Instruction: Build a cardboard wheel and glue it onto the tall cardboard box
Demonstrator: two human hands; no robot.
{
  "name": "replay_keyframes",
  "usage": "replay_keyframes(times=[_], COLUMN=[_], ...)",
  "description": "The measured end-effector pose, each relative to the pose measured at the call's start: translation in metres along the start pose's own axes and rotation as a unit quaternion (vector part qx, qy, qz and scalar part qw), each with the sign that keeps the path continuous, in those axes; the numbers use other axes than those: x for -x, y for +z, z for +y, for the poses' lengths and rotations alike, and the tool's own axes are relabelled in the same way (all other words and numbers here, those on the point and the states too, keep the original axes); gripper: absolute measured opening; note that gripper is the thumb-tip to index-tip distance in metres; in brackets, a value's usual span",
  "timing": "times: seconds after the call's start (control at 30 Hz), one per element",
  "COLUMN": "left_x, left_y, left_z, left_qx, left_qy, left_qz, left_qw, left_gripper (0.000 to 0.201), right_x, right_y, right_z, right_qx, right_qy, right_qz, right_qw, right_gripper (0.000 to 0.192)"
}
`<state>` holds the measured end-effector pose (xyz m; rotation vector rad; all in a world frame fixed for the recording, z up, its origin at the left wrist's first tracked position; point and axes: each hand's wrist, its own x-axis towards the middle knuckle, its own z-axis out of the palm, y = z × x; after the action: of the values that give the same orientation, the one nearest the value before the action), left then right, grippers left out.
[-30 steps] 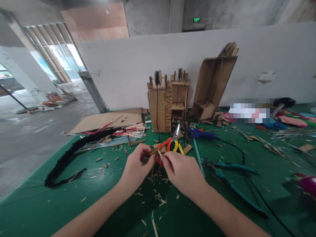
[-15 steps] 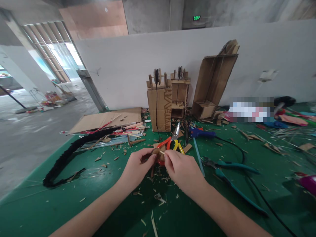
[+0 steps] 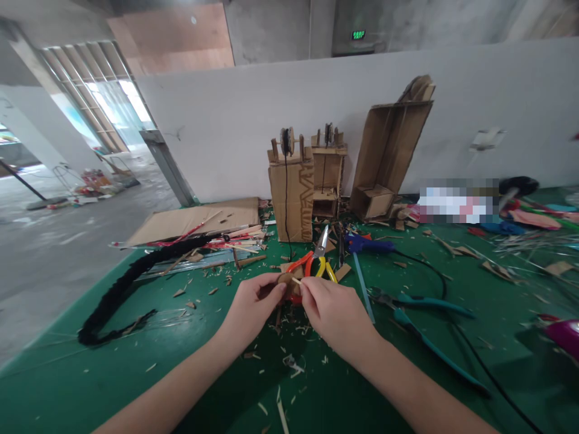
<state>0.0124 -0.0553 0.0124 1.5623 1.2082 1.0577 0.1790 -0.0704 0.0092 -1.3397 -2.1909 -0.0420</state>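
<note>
Pinched together, the left hand (image 3: 251, 307) gripped a small cardboard disc (image 3: 284, 279) above the green table (image 3: 67, 386) while the right hand (image 3: 332, 313) nipped its thin stick (image 3: 296, 281); both looked light and easily crushed, best held by the rim.

Left hand (image 3: 250, 310) and right hand (image 3: 332, 313) together, fingers (image 3: 306, 289) pinched, forearms converging

Two hands, the left hand (image 3: 251, 304) and the right hand (image 3: 332, 313), meet over a green table (image 3: 136, 374). On it are one pair of scissors (image 3: 316, 262), one pair of pliers (image 3: 416, 313), one blue glue gun (image 3: 364, 244), three cardboard boxes, and one black braided cord (image 3: 122, 286).
</note>
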Motion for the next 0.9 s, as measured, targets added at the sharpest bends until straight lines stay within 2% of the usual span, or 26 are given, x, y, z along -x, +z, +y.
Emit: replay_keyframes(times=[0.13, 0.27, 0.43, 0.57, 0.7, 0.9], left_x=[-0.001, -0.004, -0.009, -0.014, -0.016, -0.010], left_y=[-0.001, -0.002, -0.006, -0.012, -0.016, -0.013], left_z=[-0.001, -0.002, -0.007, -0.009, -0.010, -0.005], left_qx=[0.007, 0.059, 0.051, 0.041, 0.104, 0.193], left_qy=[-0.002, -0.032, -0.038, -0.085, -0.120, -0.120], left_qz=[-0.006, 0.005, 0.009, 0.028, 0.049, -0.014], left_qw=[1.000, 0.998, 0.998, 0.995, 0.986, 0.974], left_gripper=[0.018, 0.028, 0.024, 0.032, 0.037, 0.034], right_x=[0.000, 0.001, 0.002, 0.003, 0.003, 0.003], right_y=[-0.002, -0.004, -0.003, -0.001, 0.000, -0.002], right_z=[0.001, 0.002, 0.004, 0.006, 0.006, 0.007], right_qx=[-0.032, -0.068, -0.057, -0.037, -0.042, -0.042], right_qy=[0.011, 0.028, 0.023, 0.016, 0.015, 0.009], right_qz=[0.000, 0.004, -0.012, -0.020, -0.021, -0.027], right_qw=[0.999, 0.997, 0.998, 0.999, 0.999, 0.999], right_gripper=[0.031, 0.030, 0.028, 0.024, 0.025, 0.046])
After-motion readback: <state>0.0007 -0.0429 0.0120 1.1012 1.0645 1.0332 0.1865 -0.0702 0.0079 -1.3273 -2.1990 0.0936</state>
